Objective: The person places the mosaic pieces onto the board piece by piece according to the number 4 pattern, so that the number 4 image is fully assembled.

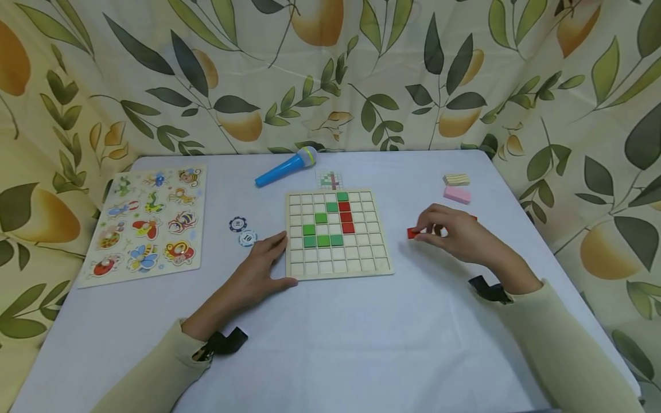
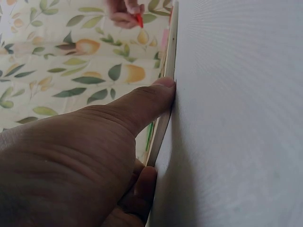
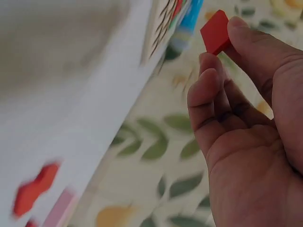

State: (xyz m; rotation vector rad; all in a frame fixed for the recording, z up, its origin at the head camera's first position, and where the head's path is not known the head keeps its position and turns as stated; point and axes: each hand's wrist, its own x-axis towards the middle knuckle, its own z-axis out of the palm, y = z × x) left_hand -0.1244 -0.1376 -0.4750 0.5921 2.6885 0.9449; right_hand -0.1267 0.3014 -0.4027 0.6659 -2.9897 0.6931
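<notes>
My left hand (image 1: 253, 269) rests against a white gridded board (image 1: 361, 261), fingers along its left edge and thumb at the lower left corner. In the left wrist view the thumb (image 2: 142, 106) presses on the board's side. Green tiles (image 1: 323, 241) form a stepped shape on the grid, and several red tiles (image 1: 346, 218) stand in a column. Right of the board, my right hand (image 1: 457, 232) pinches a small red square tile (image 3: 216, 32) between thumb and fingertips, raised above the tabletop.
Loose red tiles (image 3: 35, 189) lie near pink blocks (image 1: 457, 195) and a cream stack (image 1: 457, 179). A pattern card (image 1: 330, 180) and a blue toy microphone (image 1: 284, 168) lie behind the board. Two poker chips (image 1: 237, 223) and an insect puzzle board (image 1: 198, 235) lie left.
</notes>
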